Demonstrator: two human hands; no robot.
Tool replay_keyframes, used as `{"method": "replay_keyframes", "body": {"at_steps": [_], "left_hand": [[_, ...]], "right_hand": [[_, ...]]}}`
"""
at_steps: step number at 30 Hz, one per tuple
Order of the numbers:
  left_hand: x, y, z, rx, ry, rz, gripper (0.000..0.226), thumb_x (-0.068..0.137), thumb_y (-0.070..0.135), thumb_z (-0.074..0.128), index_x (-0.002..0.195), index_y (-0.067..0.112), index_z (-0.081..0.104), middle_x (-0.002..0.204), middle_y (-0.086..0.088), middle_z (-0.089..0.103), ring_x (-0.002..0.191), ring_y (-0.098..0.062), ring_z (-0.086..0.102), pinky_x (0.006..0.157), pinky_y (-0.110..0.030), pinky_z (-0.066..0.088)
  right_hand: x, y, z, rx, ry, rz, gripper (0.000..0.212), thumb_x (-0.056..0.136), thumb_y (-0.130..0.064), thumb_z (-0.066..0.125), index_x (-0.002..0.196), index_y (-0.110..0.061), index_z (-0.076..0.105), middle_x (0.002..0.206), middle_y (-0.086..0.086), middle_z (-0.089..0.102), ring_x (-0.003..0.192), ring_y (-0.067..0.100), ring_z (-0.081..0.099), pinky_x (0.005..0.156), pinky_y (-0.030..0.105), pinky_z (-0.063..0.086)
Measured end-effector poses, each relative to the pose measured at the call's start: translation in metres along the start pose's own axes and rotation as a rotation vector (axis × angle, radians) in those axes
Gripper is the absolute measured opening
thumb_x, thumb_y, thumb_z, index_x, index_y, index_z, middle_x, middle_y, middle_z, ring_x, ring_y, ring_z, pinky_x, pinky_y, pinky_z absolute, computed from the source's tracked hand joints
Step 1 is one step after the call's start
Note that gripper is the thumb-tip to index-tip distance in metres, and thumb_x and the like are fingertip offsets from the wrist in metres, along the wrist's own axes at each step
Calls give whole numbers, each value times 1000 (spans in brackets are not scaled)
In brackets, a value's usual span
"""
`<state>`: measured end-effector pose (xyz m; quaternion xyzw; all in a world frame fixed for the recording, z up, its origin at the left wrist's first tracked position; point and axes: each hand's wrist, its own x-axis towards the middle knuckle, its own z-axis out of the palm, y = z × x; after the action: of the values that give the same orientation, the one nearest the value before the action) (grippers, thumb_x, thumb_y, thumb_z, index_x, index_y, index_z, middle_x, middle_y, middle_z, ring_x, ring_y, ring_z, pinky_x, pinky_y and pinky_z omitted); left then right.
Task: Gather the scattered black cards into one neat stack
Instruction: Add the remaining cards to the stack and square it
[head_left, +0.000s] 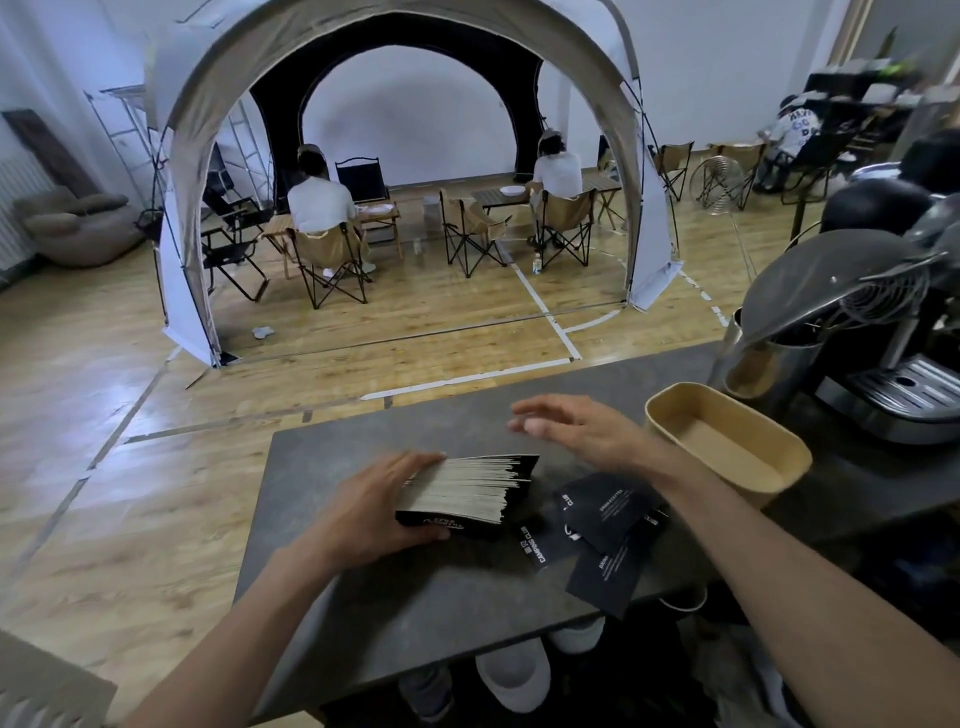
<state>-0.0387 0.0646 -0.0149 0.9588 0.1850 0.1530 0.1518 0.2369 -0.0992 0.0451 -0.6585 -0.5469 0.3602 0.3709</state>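
Reference item: the tan paper tray (727, 449) on the grey table (415, 597).

1. The stack of black cards (467, 491) sits to the left of the tray, well apart from it. The cards stand on their long edges and lean, with the pale edges facing up. The long axis runs left to right, the right end pointing roughly toward the tray. That end is uneven (not squared).
2. My left hand (379, 506) grips the stack at the end farthest from the tray, with the fingers along the far side and the thumb on the near printed face.
3. My right hand (576, 428) hovers just left of the tray, fingers straight and close together, holding nothing.
4. The loose cards (605, 519) lie flat and overlapping between stack and tray, nearer to me than the tray, at mixed diagonal angles.
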Motion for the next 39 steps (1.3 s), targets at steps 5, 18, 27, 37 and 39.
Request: {"method": "replay_keyframes", "body": {"at_steps": [5,18,27,37,39], "left_hand": [[1,-8,2,-3,77,-4,84,68,78,71,135,29,58,126,11,65,115,-14,64,97,-34,52],[-30,-19,-16,-10,214,-95,78,69,74,72,128,24,62,117,10,66,104,-8,61,85,-23,45],[-39,0,-7,-37,134,-57,79,69,75,76,132,31,59,120,15,64,109,-7,61,91,-33,54],[-29,25,0,-56,97,3,77,71,74,78,135,37,55,124,22,59,111,0,59,94,-29,53],[-28,26,-3,-81,99,0,76,71,74,79,133,36,57,122,22,61,110,0,60,94,-29,53]], "right_hand": [[-57,64,9,-608,85,-18,55,94,-59,55,143,-35,54,159,-13,40,152,2,22,125,36,22],[33,70,47,-854,239,138,78,93,-74,7,154,-35,36,168,-5,23,157,17,11,125,56,5],[89,36,25,-516,310,226,47,108,-22,35,151,-5,39,159,16,38,149,31,29,122,43,20],[43,45,-24,-689,39,125,74,85,-33,78,151,-29,46,150,-2,54,137,20,50,115,32,38],[48,44,-26,-751,86,111,76,83,-41,80,150,-31,47,141,-2,60,129,21,54,109,35,43]]}}
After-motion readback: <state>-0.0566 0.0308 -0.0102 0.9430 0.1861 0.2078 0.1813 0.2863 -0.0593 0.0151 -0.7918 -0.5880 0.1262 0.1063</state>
